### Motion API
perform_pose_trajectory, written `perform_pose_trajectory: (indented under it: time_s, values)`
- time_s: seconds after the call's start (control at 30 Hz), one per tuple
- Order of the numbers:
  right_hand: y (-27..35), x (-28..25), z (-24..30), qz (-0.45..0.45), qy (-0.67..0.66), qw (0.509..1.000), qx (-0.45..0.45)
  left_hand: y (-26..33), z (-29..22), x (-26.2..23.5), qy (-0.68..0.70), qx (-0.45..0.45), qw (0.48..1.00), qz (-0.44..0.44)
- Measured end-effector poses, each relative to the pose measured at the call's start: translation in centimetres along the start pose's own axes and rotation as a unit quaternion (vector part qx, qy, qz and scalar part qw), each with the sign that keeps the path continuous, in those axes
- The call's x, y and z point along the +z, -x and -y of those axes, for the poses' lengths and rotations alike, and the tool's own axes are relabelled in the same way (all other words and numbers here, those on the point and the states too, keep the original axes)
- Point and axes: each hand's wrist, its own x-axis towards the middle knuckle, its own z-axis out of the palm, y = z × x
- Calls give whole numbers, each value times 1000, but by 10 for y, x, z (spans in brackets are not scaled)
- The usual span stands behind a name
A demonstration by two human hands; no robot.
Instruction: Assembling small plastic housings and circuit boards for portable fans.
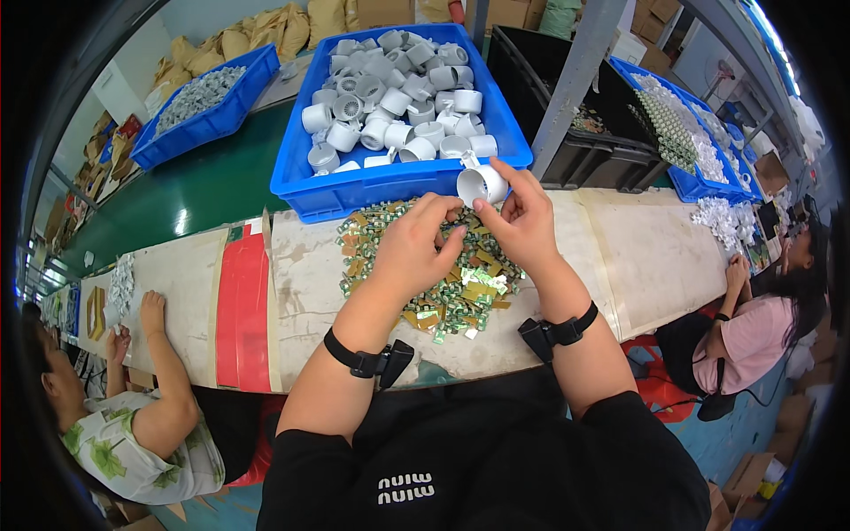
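My right hand is closed on a white plastic housing, a hollow cup shape with a small tab on top. Its round opening is turned toward my left hand. That hand hovers over a heap of small green and tan circuit boards on the worktable, its fingers bent and its thumb apart from them. No object shows between the left thumb and fingers, though the fingertips are partly hidden. Just behind my hands stands a blue bin filled with similar white housings.
A black crate and a grey metal post stand to the right of the bin. Another blue bin of grey parts is at the far left. Red tape crosses the worktable. Co-workers sit on both sides.
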Motion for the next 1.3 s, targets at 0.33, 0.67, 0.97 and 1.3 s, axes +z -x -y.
perform_pose_trajectory:
  time_s: [0.33, 0.67, 0.97, 1.3]
  values:
    - [-2, -1, 1, -13, 15, 1000, -1, 0, 3, 2, -2, 17, 1000, -12]
    - [1, 2, 4, 1, 27, 999, -26, 1, -1, -1, 12, -21, 1000, 5]
    - [2, 2, 4, -3, 97, 994, -55, 2, 5, 3, -19, 6, 999, 34]
    - [3, 4, 0, -8, 115, 991, -73, 2, 5, 3, -23, -14, 999, 44]
